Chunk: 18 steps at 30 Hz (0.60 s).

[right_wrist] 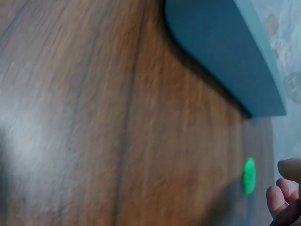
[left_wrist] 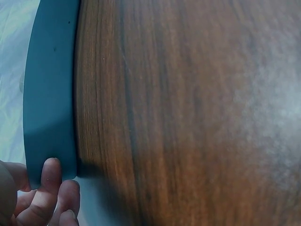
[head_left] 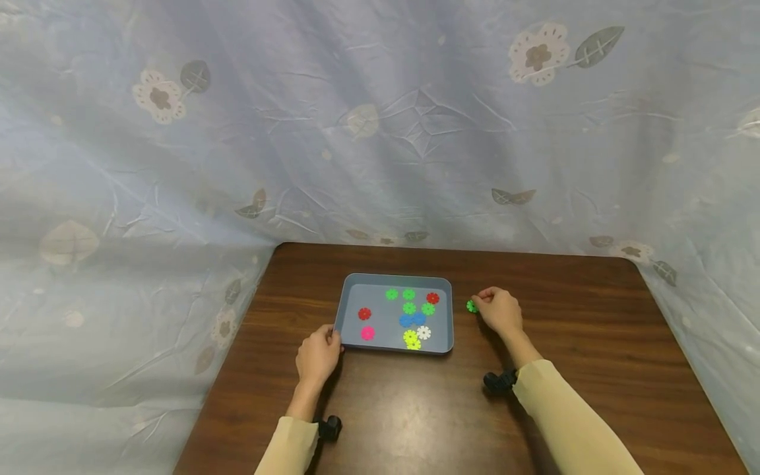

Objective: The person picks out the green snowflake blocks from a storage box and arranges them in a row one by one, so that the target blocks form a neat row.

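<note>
A grey-blue tray (head_left: 390,315) lies on the table with several small notched plastic snowflake discs in it, coloured green, red, blue, yellow, white and pink. My left hand (head_left: 318,355) grips the tray's near left corner; its curled fingers (left_wrist: 51,176) lie against the outer wall in the left wrist view. To the right of the tray, a green snowflake disc (head_left: 472,306) is on the tabletop. My right hand (head_left: 501,310) is right beside that disc, fingers loosely bent. The right wrist view shows a small gap between the green disc (right_wrist: 249,175) and the fingertips (right_wrist: 276,197).
The brown wooden table (head_left: 404,409) has rounded far corners. A pale floral curtain (head_left: 380,132) hangs behind and along both sides. Each wrist carries a small black camera, the right one (head_left: 500,381) close over the tabletop.
</note>
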Tool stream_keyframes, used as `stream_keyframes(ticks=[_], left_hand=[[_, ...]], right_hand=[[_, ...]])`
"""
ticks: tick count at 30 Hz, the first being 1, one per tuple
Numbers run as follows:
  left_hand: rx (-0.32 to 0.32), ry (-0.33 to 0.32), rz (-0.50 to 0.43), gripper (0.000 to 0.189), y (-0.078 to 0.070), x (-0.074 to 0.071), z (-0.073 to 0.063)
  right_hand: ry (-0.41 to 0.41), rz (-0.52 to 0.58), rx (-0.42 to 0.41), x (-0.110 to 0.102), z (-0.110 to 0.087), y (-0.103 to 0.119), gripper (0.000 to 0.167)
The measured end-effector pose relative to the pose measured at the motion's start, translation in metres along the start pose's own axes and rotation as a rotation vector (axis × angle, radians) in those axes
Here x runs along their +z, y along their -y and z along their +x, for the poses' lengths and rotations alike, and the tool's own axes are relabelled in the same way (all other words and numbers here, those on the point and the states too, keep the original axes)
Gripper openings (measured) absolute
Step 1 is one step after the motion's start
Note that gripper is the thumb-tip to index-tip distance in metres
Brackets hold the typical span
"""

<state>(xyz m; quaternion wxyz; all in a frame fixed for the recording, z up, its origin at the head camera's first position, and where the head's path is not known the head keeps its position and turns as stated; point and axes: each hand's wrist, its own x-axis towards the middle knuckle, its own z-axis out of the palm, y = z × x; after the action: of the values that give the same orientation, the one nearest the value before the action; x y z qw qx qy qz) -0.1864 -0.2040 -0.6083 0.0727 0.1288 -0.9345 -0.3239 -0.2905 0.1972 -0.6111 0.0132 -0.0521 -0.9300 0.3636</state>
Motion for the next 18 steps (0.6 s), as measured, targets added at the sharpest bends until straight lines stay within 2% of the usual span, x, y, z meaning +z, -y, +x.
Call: stream_keyframes(ticks=[8, 12, 18], left_hand=[[-0.004, -0.005, 0.001, 0.029, 0.000, 0.001, 0.001], [-0.008, -0.005, -0.005, 0.029, 0.002, 0.002, 0.001], [-0.009, 0.006, -0.015, 0.030, 0.002, 0.002, 0.000]], right_hand=[[-0.010, 0.075, -0.084, 0.001, 0.000, 0.037, 0.032], [-0.005, 0.076, -0.119, 0.009, 0.000, 0.057, 0.031], [0.066, 0.066, -0.141, 0.028, -0.005, 0.084, 0.033]])
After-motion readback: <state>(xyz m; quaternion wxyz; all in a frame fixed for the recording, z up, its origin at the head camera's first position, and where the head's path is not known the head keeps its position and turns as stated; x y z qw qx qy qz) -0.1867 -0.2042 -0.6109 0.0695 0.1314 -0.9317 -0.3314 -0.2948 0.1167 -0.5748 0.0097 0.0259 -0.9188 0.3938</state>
